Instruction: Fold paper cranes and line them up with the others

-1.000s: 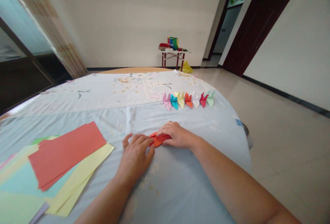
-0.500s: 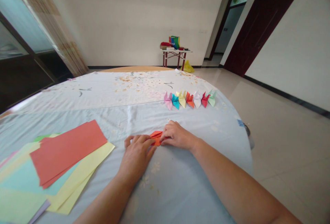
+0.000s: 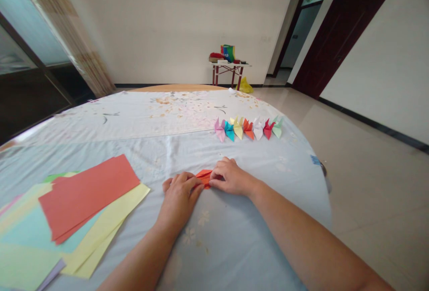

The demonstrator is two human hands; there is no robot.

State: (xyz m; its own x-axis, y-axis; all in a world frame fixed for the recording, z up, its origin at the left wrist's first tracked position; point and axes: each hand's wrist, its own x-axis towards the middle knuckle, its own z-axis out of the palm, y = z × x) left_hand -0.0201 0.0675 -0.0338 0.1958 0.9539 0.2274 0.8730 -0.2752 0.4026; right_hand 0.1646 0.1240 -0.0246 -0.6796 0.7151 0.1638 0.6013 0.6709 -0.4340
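A small folded piece of orange-red paper (image 3: 204,176) lies on the cloth-covered table between my two hands. My left hand (image 3: 181,192) is closed on its left side, with thumb and fingers at the near edge. From the right, my right hand (image 3: 229,176) pinches the other end, its fingers curled. Fingertips of both hands cover the paper's ends, so only the middle shows. Beyond the hands stands a row of folded paper cranes, among them a pink one (image 3: 220,130), an orange one (image 3: 248,129) and a pale green one (image 3: 277,127).
Loose sheets lie at the left, with red sheets (image 3: 90,197) over yellow ones (image 3: 107,233) and other colours. The round table's cloth (image 3: 254,246) is wrinkled in places. A small side table (image 3: 229,65) with items on it stands by the far wall.
My left thumb and fingers have drawn closer together along the near edge of the paper. My right hand keeps its hold almost unmoved. The view has shifted slightly.
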